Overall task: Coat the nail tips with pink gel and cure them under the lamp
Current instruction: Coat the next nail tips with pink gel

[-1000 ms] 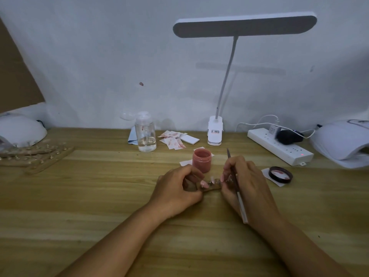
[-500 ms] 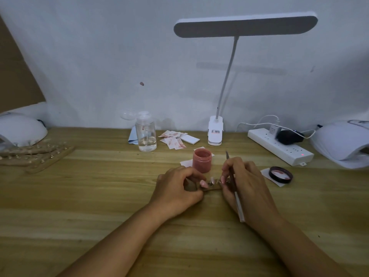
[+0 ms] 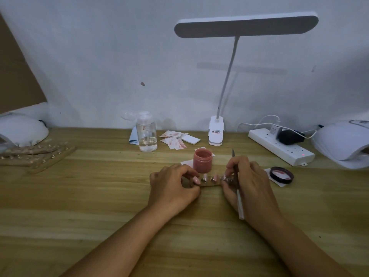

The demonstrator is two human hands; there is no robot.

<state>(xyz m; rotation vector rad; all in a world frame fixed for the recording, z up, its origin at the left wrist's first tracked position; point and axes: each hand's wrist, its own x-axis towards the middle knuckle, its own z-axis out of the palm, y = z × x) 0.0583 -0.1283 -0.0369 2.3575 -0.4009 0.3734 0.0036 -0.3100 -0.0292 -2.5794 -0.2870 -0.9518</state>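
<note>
A small wooden strip (image 3: 209,183) carrying nail tips on pegs lies on the table between my hands. My left hand (image 3: 173,186) grips its left end. My right hand (image 3: 247,186) holds a thin white-handled brush (image 3: 238,198) and touches the strip's right end, where its fingers hide a tip. Two tips (image 3: 214,178) show pink in the gap. The open pink gel jar (image 3: 202,160) stands just behind the strip. Its black lid (image 3: 281,174) lies to the right on a white paper. A white curing lamp (image 3: 343,142) sits at far right, another (image 3: 20,130) at far left.
More wooden strips with pegs (image 3: 34,154) lie at left. A clear bottle (image 3: 146,134), stained paper wipes (image 3: 173,139), a clip-on desk lamp (image 3: 216,132) and a white power strip (image 3: 279,146) with a plug stand along the back wall.
My right hand has slid a little to the right along the strip, uncovering more of the tips. The left hand stays on the strip's left end.
</note>
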